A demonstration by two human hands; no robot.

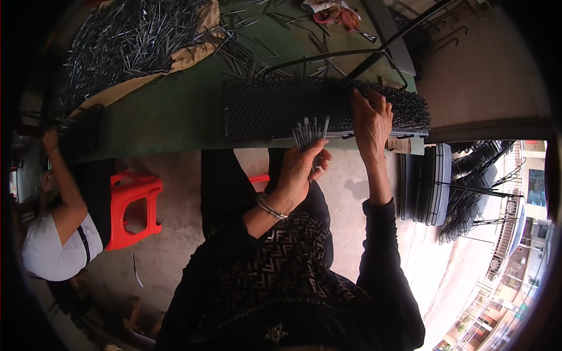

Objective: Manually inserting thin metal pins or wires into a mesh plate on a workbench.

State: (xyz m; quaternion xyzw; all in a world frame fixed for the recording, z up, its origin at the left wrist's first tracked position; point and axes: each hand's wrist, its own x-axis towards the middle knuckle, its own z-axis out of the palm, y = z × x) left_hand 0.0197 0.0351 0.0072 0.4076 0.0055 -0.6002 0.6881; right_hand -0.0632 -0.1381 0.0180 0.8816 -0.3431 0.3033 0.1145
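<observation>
My left hand (301,167) is closed around a bundle of thin metal rods (310,133), their ends sticking up past the fingers. It is held just in front of the table's near edge. My right hand (372,117) rests over a long dark rack full of small holes (281,108), its fingertips bent down among the rods standing there. Whether a rod is between those fingertips is hidden. Many upright rods (410,111) fill the rack's right end, while its left part shows bare holes. A dark metal frame (322,57) arches over the rack.
A large heap of loose rods (137,47) lies on brown paper (193,54) at the table's far left. More rods are scattered across the green table (158,111). A red plastic stool (134,199) and a co-worker in white (64,245) are at left. Dark racks (433,184) stand at right.
</observation>
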